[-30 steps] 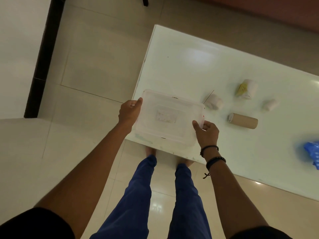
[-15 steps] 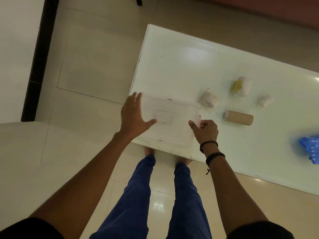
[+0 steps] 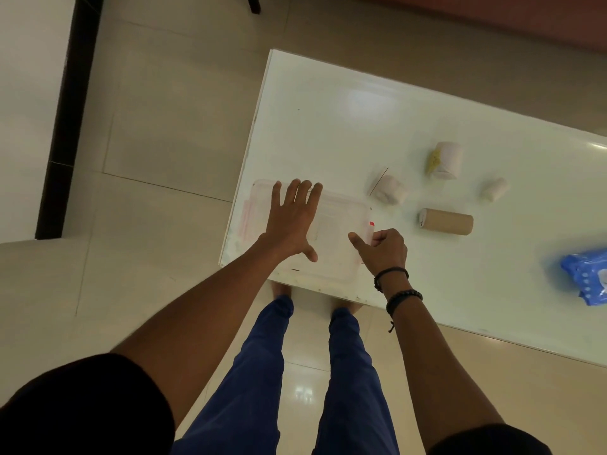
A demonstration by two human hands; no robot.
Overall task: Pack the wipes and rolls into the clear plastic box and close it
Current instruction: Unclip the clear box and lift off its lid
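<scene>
Clear plastic box [image 3: 328,270] is set on the near-left corner of the white table [image 3: 328,126], lid [image 3: 338,221] on. Left hand [image 3: 292,221] is laid flat on the lid, fingers straight and spread, nothing gripped. Right hand [image 3: 382,251] is curled round the box's right edge by a red clip [image 3: 371,224], thumb stretched onto the lid. Four rolls are left out toward the table's middle: brown roll [image 3: 446,221], white roll [image 3: 391,189], yellow-marked roll [image 3: 446,160], small white roll [image 3: 495,189]. Blue wipes pack [image 3: 588,277] is seen toward the table's right end, partly cut off by the frame.
</scene>
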